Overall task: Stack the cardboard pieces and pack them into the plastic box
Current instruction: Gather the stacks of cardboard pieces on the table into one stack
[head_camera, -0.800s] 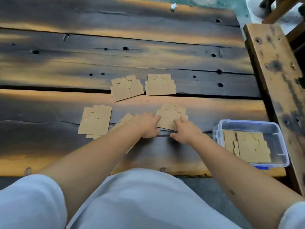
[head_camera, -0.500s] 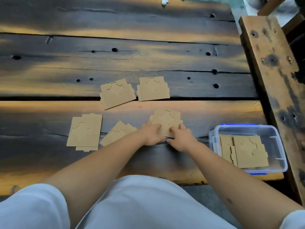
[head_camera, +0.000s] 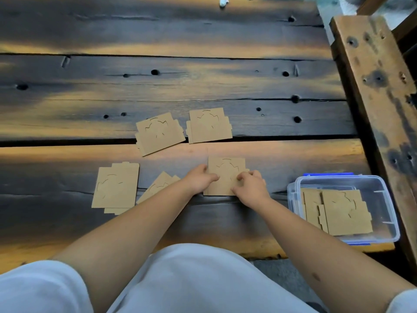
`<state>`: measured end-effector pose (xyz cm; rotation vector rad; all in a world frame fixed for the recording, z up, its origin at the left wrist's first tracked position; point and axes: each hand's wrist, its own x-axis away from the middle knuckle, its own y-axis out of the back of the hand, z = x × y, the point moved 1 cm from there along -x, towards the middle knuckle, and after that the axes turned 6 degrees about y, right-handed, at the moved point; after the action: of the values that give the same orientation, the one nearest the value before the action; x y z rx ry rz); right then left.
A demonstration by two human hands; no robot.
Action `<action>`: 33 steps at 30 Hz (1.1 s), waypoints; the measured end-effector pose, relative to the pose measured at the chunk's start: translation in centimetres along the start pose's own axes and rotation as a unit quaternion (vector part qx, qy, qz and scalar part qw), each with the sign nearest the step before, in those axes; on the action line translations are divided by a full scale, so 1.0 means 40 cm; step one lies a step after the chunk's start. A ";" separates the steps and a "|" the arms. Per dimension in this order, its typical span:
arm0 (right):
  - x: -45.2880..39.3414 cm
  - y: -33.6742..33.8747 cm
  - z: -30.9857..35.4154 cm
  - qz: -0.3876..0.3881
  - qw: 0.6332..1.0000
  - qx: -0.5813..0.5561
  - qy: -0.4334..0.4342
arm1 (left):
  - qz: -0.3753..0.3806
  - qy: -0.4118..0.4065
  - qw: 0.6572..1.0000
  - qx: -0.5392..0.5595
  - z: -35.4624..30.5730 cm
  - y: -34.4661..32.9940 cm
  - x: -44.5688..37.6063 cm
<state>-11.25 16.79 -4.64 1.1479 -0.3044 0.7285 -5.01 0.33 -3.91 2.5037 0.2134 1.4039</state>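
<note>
- Clear plastic box (head_camera: 383,233) sits at the table's (head_camera: 203,75) near right corner, holding cardboard pieces.
- Left hand (head_camera: 199,180) and right hand (head_camera: 251,188) pinch a cardboard stack (head_camera: 226,170) flat on the table.
- Other stacks lie left and farther back.

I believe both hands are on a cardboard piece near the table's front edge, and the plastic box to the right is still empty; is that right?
Not quite: the plastic box is not empty. The head view shows cardboard pieces already lying flat inside it. The rest holds: the left hand and right hand are both on a cardboard piece near the table's front edge, with the box to the right.
</note>
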 end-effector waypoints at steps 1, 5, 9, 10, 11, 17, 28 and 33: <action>0.000 0.002 -0.002 -0.014 1.000 -0.016 -0.008 | 0.002 -0.002 1.000 0.017 0.001 0.002 0.000; -0.001 0.012 -0.006 -0.067 0.992 -0.094 -0.040 | -0.022 -0.006 1.000 0.016 0.015 0.015 0.005; -0.009 0.003 0.013 -0.076 0.984 -0.157 -0.038 | -0.066 -0.015 0.997 -0.034 0.051 0.038 0.021; -0.011 -0.005 0.023 -0.068 0.984 -0.163 -0.033 | -0.072 -0.016 0.996 -0.040 0.066 0.046 0.026; -0.014 -0.014 0.035 -0.060 0.984 -0.163 -0.025 | -0.079 -0.013 0.996 -0.045 0.085 0.055 0.033; -0.033 -0.083 0.125 -0.014 0.992 -0.113 0.048 | -0.141 0.030 0.990 0.005 0.217 0.097 0.092; -0.042 -0.200 0.271 0.054 0.978 0.044 0.196 | -0.209 0.148 0.950 0.177 0.385 0.083 0.174; -0.047 -0.221 0.294 0.066 0.974 0.053 0.210 | -0.217 0.164 0.940 0.207 0.401 0.083 0.179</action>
<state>-5.12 3.55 -7.31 1.0497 0.0163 1.0936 12.41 -3.51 -5.08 2.2787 1.1580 1.6941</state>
